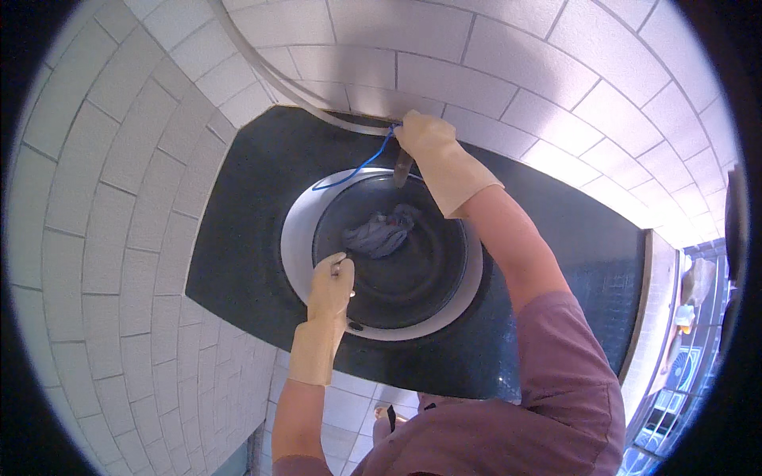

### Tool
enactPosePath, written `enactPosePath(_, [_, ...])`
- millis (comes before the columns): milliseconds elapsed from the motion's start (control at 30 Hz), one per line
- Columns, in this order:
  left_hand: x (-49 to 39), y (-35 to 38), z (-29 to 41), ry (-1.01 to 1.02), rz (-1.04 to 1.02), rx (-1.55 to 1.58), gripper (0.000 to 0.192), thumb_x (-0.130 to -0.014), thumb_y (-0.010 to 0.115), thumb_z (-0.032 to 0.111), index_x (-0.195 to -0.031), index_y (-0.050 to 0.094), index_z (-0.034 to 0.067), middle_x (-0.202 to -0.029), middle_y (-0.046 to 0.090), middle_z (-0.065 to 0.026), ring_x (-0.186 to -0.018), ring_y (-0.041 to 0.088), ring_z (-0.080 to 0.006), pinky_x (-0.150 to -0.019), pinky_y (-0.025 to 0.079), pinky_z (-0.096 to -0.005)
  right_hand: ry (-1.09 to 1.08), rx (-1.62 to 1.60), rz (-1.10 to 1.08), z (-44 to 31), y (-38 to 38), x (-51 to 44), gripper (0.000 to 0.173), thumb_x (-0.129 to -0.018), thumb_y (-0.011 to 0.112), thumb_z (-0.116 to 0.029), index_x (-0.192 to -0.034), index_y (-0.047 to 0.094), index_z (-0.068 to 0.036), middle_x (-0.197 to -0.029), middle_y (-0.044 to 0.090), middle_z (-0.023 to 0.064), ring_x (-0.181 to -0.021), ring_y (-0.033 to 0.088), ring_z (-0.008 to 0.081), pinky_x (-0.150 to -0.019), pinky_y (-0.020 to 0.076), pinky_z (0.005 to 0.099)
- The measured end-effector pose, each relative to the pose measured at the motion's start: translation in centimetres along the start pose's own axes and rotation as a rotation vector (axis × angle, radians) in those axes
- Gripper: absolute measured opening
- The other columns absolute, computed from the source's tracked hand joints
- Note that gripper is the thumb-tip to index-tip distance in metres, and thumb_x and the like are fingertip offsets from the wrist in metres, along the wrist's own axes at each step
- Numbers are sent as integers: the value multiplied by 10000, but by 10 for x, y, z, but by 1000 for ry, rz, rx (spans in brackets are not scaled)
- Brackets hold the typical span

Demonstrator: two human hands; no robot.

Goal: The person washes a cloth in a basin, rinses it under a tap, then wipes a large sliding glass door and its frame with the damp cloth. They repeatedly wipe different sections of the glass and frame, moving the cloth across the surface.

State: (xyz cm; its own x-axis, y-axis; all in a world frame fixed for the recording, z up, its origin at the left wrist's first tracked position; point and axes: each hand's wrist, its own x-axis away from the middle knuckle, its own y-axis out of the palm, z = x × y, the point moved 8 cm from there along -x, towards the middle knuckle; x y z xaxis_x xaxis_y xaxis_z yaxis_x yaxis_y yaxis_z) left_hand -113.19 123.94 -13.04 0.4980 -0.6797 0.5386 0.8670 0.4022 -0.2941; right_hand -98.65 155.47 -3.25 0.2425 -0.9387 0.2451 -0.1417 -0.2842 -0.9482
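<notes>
A dark round basin (411, 297) sits inside the white oval sink (297, 226), with a wadded grey cloth (381, 235) lying in it. My left hand (332, 285), in a pale rubber glove, is at the basin's left rim; its fingers are curled, and whether they grip the rim or something small is unclear. My right hand (425, 134), gloved the same way, is closed at the faucet (402, 168) behind the sink, where its fingers hide the faucet's upper part. A blue cord (363, 166) hangs from beside the right fingers to the sink's back rim.
A dark stone countertop (238, 238) surrounds the sink. Tiled walls (434, 35) rise behind and at the left. A pale hose (286, 86) runs down the back wall to the faucet area. At the far right is a barred window (684, 369) with items on its ledge.
</notes>
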Motion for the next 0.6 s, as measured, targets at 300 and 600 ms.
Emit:
enactPosePath(300, [-42,33,-8,21,90,-113,500,-937,651,177,-1385,588,-36,-1284,644,-203,-1116,652,-298,-987,541,-418,-275,179,-8,-8,-1,9,358,-968,656,-253,-1295,598,-121,-1247,688,161,-1227,639,364,-972,542,530])
enactPosePath(600, [-41,47,27,257,194,-555,631,-934,673,177,-1513,460,44,-1506,485,-271,-1388,479,-429,-1167,398,-465,-253,-175,360,16,-16,45,290,-984,637,-259,-1226,634,-100,-1148,713,192,-1116,679,392,-895,562,511])
